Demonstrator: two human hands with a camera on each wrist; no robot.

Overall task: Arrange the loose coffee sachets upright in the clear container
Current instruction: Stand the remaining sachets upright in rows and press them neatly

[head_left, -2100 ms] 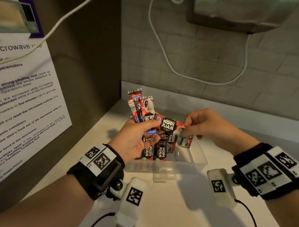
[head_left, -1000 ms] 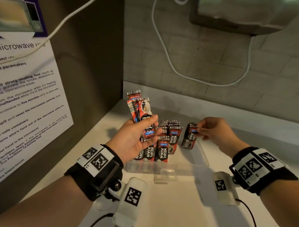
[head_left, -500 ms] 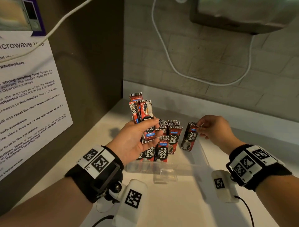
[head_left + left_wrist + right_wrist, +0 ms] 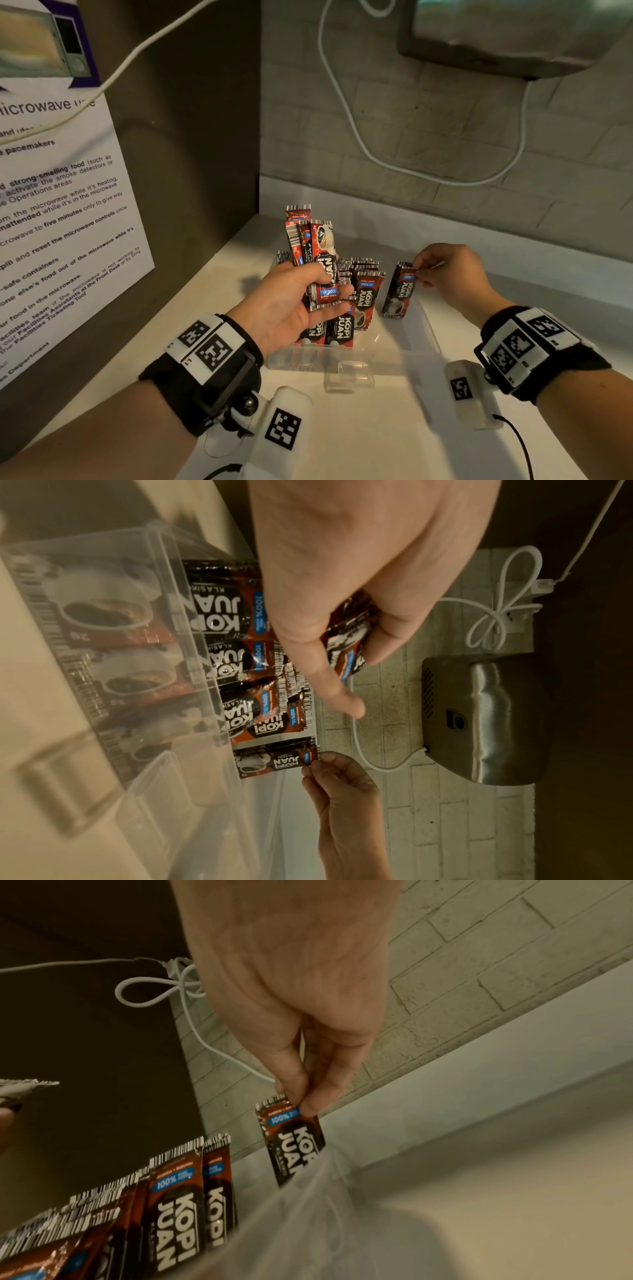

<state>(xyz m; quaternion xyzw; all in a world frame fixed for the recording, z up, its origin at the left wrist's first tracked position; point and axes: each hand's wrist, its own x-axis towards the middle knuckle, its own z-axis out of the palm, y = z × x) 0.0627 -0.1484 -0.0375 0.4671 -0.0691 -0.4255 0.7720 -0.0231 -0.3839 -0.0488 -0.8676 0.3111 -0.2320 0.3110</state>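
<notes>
A clear container (image 4: 394, 356) stands on the white counter, with several red-and-black coffee sachets (image 4: 364, 301) upright along its left side. My left hand (image 4: 301, 301) holds a bunch of sachets (image 4: 310, 246) above the container's left end, thumb across them. My right hand (image 4: 442, 274) pinches the top edge of a single sachet (image 4: 399, 294), which stands upright at the container's right end, apart from the row. In the right wrist view, thumb and fingertips (image 4: 308, 1096) pinch that sachet (image 4: 294, 1139) over the clear wall (image 4: 318, 1204). The left wrist view shows the row (image 4: 240, 653) and the single sachet (image 4: 274, 758).
A brown panel with a microwave notice (image 4: 58, 219) closes the left side. A brick wall with a white cable (image 4: 359, 144) and a steel dispenser (image 4: 507, 37) rise behind. The counter (image 4: 376, 438) runs toward me in front of the container.
My right hand took one sachet from the bunch, carried it right and lowered it upright into the container's right end. The left hand stayed in place with its bunch.
</notes>
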